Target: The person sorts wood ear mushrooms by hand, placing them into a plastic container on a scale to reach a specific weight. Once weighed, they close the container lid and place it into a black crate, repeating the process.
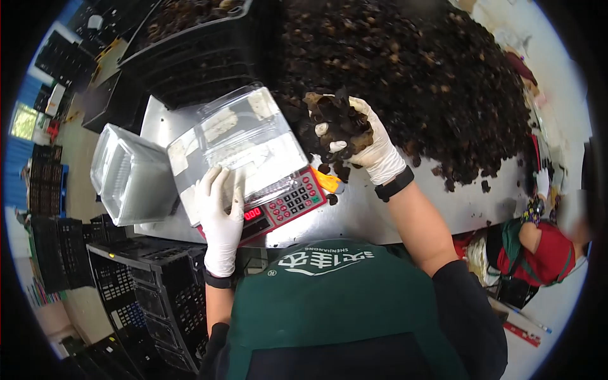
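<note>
My right hand [379, 147], in a white glove, is closed around a handful of wood ear mushrooms [342, 123], dark brown and curled, with a few pale bits among them. It is raised over the near edge of the big mushroom pile [405, 76]. My left hand [220, 212], also gloved, lies with fingers stretched out on the near side of a clear plastic clamshell box [253, 149]. That box rests open on a red digital scale [297, 199], whose display reads 0.00. Beside the scale's right corner lies an orange-handled item [328, 182], partly covered.
Stacked clear plastic boxes [130, 174] stand at the table's left end. A black crate [190, 57] holding more mushrooms is behind the scale. Black crates [149, 297] are stacked below left. A person in a red top [538, 253] works at the far right of the metal table [373, 212].
</note>
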{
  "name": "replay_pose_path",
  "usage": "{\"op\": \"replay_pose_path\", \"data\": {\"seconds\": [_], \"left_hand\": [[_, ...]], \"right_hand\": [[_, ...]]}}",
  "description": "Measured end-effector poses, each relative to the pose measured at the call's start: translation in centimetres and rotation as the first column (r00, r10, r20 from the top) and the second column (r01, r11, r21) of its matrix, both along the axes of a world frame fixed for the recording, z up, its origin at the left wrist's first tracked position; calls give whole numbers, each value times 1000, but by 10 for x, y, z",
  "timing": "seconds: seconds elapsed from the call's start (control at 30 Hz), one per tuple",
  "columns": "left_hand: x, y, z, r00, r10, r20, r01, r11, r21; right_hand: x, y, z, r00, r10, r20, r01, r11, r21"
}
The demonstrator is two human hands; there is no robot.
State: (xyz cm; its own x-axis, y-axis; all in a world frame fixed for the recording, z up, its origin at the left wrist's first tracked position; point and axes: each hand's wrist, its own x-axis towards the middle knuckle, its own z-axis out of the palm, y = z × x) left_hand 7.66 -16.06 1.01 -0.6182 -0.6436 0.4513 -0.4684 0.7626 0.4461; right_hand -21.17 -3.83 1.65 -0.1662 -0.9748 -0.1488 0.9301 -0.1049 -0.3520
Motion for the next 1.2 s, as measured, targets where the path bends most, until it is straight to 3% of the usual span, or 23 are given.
{"op": "replay_pose_path", "data": {"seconds": [0.07,0.1,0.17,0.2,0.27,0.33,0.4,0.47,0.5,0.53,0.6,0.67,0.73,0.83,0.87,0.9,0.93,1.0,1.03,1.07,1.1,1.17,1.2], "left_hand": [[-1,-4,5,1000,16,-10,-15,1000,18],[0,-5,6,1000,28,-11,-27,999,26],[-2,-7,7,996,55,-72,-50,996,68],[-2,-8,5,993,66,-102,-57,995,88],[0,-10,4,996,35,-76,-25,991,133],[-3,-7,4,996,10,-89,5,986,169],[-4,-9,-2,998,-4,-70,20,975,221],[-5,-7,2,998,-1,-59,18,959,283],[-7,-4,3,997,39,-65,-10,920,391],[-6,-4,0,997,39,-70,-11,932,361],[-6,-5,-8,996,32,-84,-6,955,298],[-7,-4,-4,998,36,-59,-18,960,278],[-10,-5,2,996,8,-83,20,944,331],[-4,3,2,998,33,-51,-14,941,338],[-10,-1,3,999,12,-50,3,956,293],[-13,-3,5,994,-22,-109,53,954,294],[-11,-2,5,985,-65,-160,111,948,297],[-11,1,0,991,-15,-130,41,979,200],[-12,1,2,989,-18,-149,60,959,277],[-11,1,2,988,-13,-153,68,930,360],[-10,-1,-4,991,-32,-126,59,975,215],[-8,1,-9,990,-11,-141,47,967,250],[-9,2,-7,990,-2,-142,37,970,239]], "right_hand": [[3,-17,8,995,41,-91,-39,999,25],[12,-28,19,987,-33,-159,70,969,236],[21,-52,26,849,86,-521,12,983,181],[27,-63,31,726,121,-677,-20,988,155],[50,-73,56,442,321,-838,-42,940,338],[67,-90,27,-29,-4,-1000,-84,996,-2],[78,-94,17,-393,-89,-915,-216,976,-3],[83,-92,15,-356,-88,-930,-274,962,14],[82,-91,15,-238,-58,-970,-298,954,16],[78,-88,20,-230,-17,-973,-290,956,52],[74,-85,14,73,-49,-996,-198,978,-62],[66,-80,18,297,36,-954,-99,995,6],[67,-76,21,384,-32,-923,20,999,-27],[72,-79,4,144,-161,-976,-49,984,-170],[85,-84,-14,357,-59,-932,-194,972,-136],[88,-84,-14,58,-194,-979,-260,944,-202],[97,-73,-2,-89,-174,-981,-217,964,-151],[109,-70,3,-404,-88,-911,-198,980,-7],[109,-68,20,-583,-98,-807,-250,966,64],[110,-65,31,-601,-131,-788,-223,975,8],[109,-66,30,-561,-176,-809,-224,973,-57],[107,-64,38,-526,-189,-829,-242,968,-67],[101,-61,37,-514,-277,-812,-203,959,-199]]}}
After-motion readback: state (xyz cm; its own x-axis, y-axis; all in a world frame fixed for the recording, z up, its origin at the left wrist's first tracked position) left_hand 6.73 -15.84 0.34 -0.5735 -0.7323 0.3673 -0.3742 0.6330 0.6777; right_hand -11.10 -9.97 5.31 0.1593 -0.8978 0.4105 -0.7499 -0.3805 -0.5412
